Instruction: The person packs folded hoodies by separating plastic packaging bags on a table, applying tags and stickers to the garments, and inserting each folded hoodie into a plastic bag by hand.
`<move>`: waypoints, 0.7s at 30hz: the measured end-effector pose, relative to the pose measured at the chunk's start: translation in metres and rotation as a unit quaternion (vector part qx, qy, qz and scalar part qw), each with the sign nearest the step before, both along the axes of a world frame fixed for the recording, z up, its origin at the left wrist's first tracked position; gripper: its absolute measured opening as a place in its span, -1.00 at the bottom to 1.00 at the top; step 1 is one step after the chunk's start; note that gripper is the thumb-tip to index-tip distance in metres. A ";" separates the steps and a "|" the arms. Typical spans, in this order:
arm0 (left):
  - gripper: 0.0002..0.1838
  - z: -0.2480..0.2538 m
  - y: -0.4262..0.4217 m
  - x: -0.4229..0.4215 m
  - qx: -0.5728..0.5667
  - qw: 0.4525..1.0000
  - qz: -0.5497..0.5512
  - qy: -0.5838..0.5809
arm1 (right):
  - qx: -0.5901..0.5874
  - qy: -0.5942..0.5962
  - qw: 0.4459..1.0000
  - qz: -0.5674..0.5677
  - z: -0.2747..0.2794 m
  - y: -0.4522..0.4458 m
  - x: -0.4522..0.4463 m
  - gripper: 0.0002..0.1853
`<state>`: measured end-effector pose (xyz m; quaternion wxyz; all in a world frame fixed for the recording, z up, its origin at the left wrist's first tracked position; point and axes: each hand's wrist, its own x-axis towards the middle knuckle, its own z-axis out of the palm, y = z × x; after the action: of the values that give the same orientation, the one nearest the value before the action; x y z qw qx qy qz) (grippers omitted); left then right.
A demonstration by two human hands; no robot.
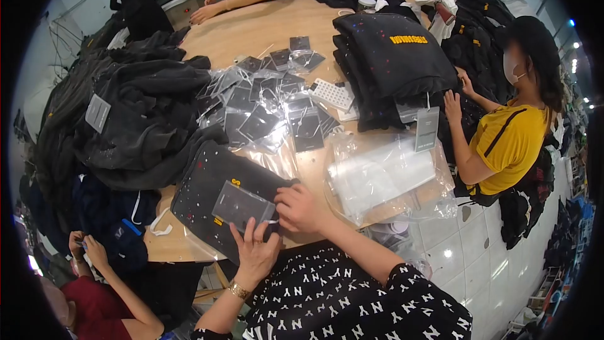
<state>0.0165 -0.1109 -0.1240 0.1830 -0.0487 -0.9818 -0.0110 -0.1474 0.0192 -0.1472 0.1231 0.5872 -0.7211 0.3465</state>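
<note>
A folded black sweatshirt (198, 179) with yellow letters and small specks lies at the table's near edge. On top of it rests a clear plastic packet (239, 201) with a dark tag inside. My left hand (257, 255), a gold watch at its wrist, lies at the packet's lower edge with fingers spread. My right hand (301, 209) is closed at the packet's right end, its fingertips pinched at the garment's edge. A bit of white string shows between the hands. What exactly the right fingertips grip is hidden.
Many tags in clear bags (258, 107) cover the table's middle. Dark garments (132, 107) are heaped left; folded sweatshirts (396, 56) are stacked right, near clear plastic bags (384, 176). A person in yellow (513, 138) stands right; a person in red (104, 302) is lower left.
</note>
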 end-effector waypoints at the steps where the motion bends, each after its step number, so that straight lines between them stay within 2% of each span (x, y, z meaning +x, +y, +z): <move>1: -0.81 0.004 -0.001 -0.004 0.022 1.000 0.010 0.003 | -0.020 -0.002 1.000 0.006 0.003 -0.005 -0.005 -0.77; 6: -0.81 0.023 -0.004 -0.028 0.146 0.986 0.081 -0.016 | -0.016 -0.099 0.995 0.020 0.011 -0.023 -0.023 -0.85; 8: -0.72 0.034 -0.001 -0.041 0.202 0.970 0.136 -0.023 | 0.002 -0.114 0.993 0.042 0.005 -0.027 -0.032 -0.88; 9: -0.61 0.036 -0.006 -0.045 0.203 0.968 0.145 -0.032 | 0.006 -0.124 0.991 0.049 0.005 -0.026 -0.035 -0.89; 10: -0.60 0.044 -0.006 -0.051 0.226 0.959 0.169 -0.031 | 0.011 -0.132 0.990 0.054 0.004 -0.026 -0.036 -0.89; 13: -0.61 0.049 -0.015 -0.060 0.227 0.963 0.145 -0.035 | -0.078 -0.149 0.985 0.029 0.000 -0.025 -0.034 -0.90; 16: -0.62 0.052 -0.019 -0.063 0.224 0.965 0.133 -0.026 | -0.149 -0.114 0.981 -0.056 0.009 -0.019 -0.016 -0.88; 19: -0.63 0.052 -0.022 -0.063 0.218 0.966 0.138 -0.026 | -0.172 -0.192 0.957 -0.136 -0.008 -0.006 0.026 -0.84; 21: -0.64 0.051 -0.022 -0.062 0.206 0.968 0.142 -0.029 | -0.091 -0.210 0.971 -0.069 -0.009 0.001 0.041 -0.81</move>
<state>-0.0456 -0.1329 -0.0733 0.1599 0.1305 -0.9602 -0.1880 -0.1067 0.0204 -0.1563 0.0458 0.4363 -0.7350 0.5170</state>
